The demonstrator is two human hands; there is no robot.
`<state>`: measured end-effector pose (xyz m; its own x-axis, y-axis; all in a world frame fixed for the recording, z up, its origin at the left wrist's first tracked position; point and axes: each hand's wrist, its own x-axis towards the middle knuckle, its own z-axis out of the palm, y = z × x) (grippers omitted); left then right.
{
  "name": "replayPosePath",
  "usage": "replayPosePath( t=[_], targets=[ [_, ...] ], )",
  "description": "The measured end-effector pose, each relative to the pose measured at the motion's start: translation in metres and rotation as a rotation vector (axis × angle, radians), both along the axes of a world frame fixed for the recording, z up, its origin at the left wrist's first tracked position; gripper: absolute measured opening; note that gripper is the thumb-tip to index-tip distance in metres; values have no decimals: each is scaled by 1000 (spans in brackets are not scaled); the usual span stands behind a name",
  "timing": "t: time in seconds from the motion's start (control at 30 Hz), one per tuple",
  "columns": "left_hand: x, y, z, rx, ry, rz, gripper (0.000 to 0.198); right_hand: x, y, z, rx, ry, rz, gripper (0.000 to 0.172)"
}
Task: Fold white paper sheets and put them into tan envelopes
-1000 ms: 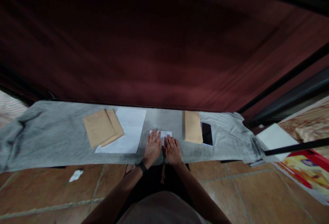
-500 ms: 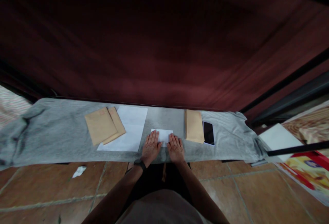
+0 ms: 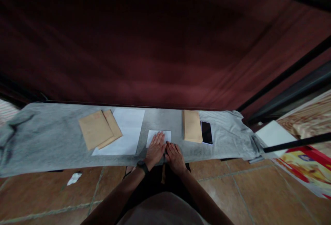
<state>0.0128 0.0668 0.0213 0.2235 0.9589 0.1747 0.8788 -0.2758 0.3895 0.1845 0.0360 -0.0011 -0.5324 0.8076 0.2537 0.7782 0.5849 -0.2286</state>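
A small folded white paper (image 3: 167, 134) lies on the grey cloth in front of me. My left hand (image 3: 155, 149) rests flat on it with the fingers stretched forward, hiding its middle. By the paper's near right corner is my right hand (image 3: 176, 156), its fingers extended and the thumb close to my left hand. Whether the right fingertips touch the paper, I cannot tell. To the left lie larger white sheets (image 3: 130, 132), partly under two brown envelopes (image 3: 95, 130). On the right sits a stack of brown envelopes (image 3: 192, 126).
A phone (image 3: 207, 132) lies right of the envelope stack. Grey cloth (image 3: 51, 135) covers the narrow bench, with a dark red curtain (image 3: 155, 63) behind it. A black bar (image 3: 297, 144), a white board (image 3: 275, 137) and a red-yellow box (image 3: 310, 168) stand at the right.
My right hand has slid off the paper's right part toward its near edge. My left hand has shifted further onto the paper's middle. The view has turned slightly.
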Motion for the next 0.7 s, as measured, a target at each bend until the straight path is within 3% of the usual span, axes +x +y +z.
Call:
replayPosePath(
  t=[0.07, 0.13, 0.43, 0.7],
  targets=[
    [10, 7, 3, -43, -14, -186, 51, -1, 0, 0, -4, -1, 12, 45],
    [17, 16, 4, -90, -20, -266, 50, -1, 1, 0, -3, 10, 18, 42],
    [12, 43, -7, -83, 0, -300, 53, -4, 2, 2, -10, 52, -13, 40],
    [11, 55, -3, 1, 98, -256, 54, -5, 1, -2, 27, 98, -22, 44]
  ],
)
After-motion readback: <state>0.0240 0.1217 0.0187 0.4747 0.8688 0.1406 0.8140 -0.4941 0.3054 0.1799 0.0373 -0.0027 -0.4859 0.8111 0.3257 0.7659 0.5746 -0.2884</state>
